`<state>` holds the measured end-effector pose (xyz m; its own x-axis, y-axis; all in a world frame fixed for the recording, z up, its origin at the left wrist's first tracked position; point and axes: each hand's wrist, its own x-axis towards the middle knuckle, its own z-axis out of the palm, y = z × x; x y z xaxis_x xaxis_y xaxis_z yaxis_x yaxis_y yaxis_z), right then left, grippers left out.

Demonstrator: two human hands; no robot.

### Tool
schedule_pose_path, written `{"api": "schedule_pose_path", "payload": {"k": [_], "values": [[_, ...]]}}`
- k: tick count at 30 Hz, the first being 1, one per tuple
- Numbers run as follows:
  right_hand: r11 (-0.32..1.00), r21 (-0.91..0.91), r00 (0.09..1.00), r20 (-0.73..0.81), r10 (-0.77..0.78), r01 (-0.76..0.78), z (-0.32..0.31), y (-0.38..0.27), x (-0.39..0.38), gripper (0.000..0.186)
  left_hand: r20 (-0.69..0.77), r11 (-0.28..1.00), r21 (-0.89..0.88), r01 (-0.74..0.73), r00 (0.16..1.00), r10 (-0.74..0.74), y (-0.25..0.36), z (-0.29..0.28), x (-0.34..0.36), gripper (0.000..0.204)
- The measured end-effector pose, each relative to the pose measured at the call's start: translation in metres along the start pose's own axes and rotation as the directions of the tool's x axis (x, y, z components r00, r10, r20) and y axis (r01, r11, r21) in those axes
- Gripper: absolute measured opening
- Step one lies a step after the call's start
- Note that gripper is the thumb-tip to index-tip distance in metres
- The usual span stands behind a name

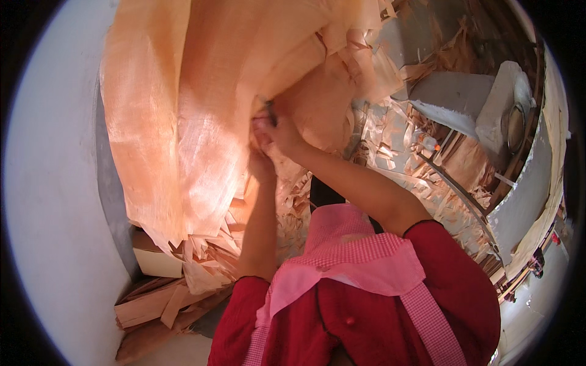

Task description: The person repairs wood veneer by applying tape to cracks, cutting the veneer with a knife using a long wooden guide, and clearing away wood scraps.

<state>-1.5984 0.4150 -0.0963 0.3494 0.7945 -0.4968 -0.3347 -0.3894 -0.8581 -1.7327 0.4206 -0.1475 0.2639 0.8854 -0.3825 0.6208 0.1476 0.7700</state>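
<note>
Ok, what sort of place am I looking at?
Likely a wood-veneer workshop: large, thin wood-like sheets, scattered torn scraps, and a pile of flat strips at lower left.

I've got big thin wood sheets (201,122) blocking the way ahead and left of the right fingers (265,126). Rightward, I see open air above the floor's wood scraps (390,143), up to that pale block (502,110). Far left, a white wall (55,183) bars any passage.
</note>
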Motion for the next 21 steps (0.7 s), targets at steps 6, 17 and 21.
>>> {"api": "schedule_pose_path", "payload": {"k": [6,17,21], "values": [[0.739,0.583,0.94,0.239,0.242,-0.338,-0.04,0.053,0.0,0.021,-0.302,0.94,0.341,-0.018,0.945,0.128,0.023,-0.156,0.064,0.016],[0.807,0.499,0.796,-0.323,0.512,-0.317,-0.09,0.122,0.012,0.008,-0.187,0.535,0.835,-0.13,0.848,0.497,0.163,-0.31,0.189,0.022],[0.847,0.406,0.766,-0.4,0.504,-0.345,-0.08,0.128,0.025,0.006,-0.321,0.557,0.83,-0.024,0.797,0.512,0.153,-0.326,0.199,0.042]]}}
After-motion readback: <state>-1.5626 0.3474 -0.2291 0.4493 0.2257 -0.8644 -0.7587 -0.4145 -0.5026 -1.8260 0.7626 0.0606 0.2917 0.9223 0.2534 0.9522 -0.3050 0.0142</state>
